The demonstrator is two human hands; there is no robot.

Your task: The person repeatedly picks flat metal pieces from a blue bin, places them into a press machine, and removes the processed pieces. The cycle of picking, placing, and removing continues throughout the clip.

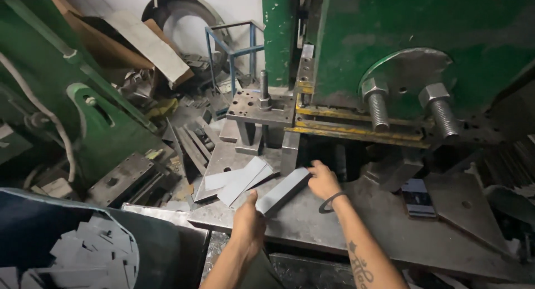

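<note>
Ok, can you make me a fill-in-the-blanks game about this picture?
1. Both hands hold one flat grey metal ____.
2. The left hand grips its near end; the right hand grips its ____ end.
3. The big machine behind is painted ____.
4. Two large ____ stick out of the machine.

Missing words: strip; far; green; bolts

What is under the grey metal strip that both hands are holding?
The metal strip lies on the steel press table, beside loose flat sheets. The table surface directly beneath it is covered.
</note>
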